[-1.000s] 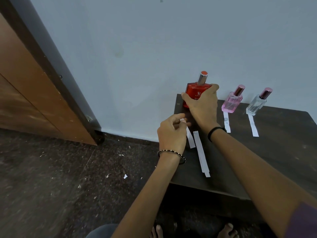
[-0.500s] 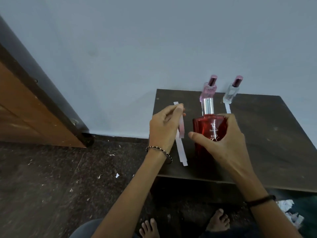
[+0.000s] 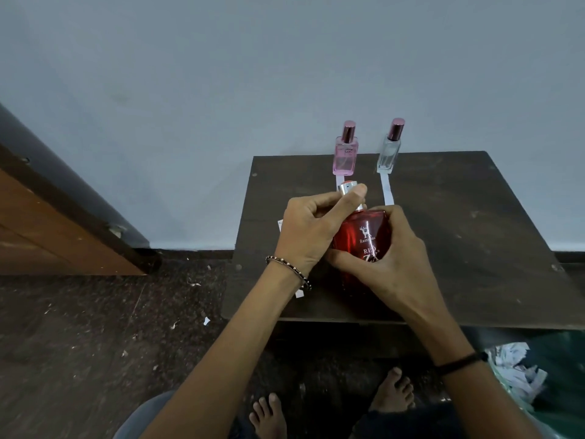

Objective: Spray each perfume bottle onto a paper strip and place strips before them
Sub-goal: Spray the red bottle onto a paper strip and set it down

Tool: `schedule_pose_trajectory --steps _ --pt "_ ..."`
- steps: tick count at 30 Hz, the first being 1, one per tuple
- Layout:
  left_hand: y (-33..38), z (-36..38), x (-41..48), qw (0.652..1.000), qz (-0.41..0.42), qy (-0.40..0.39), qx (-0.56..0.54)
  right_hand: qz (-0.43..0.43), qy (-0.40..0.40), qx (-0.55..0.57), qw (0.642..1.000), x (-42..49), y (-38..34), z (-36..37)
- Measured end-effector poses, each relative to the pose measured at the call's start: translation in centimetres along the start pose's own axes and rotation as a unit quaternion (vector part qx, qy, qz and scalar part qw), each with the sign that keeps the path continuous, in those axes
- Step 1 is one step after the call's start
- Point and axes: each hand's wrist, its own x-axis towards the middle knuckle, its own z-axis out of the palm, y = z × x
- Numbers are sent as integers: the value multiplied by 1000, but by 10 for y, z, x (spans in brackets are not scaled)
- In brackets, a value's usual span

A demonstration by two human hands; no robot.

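The red bottle (image 3: 361, 239), of smooth glossy glass, is held above the near part of the dark, matt wooden surface (image 3: 474, 232). Its flat body is gripped by the right hand (image 3: 389, 267), and its round silver cap (image 3: 348, 188) is pinched by the curled left hand (image 3: 308, 236). At the far edge a pink bottle (image 3: 345, 156) and a clear bottle (image 3: 388, 156), both square, are seen, each behind a white paper strip (image 3: 386, 190).

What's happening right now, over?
Right hand holds red bottle. Left hand pinches its silver top. Pink bottle and clear bottle behind, strips before them.
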Motion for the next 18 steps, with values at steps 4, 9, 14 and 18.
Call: schedule_pose_trajectory --steps 4,9,14,18 --pt "-4 11 0 999 4 34 25 -7 14 -31 999 0 1 -4" --pt "-5 20 1 997 16 64 39 -39 51 -89 994 -1 2 -4" --pt "-3 23 0 994 32 87 53 -60 79 -139 985 0 0 0" --pt "2 12 3 999 13 48 19 -38 64 -67 995 0 -4 -1"
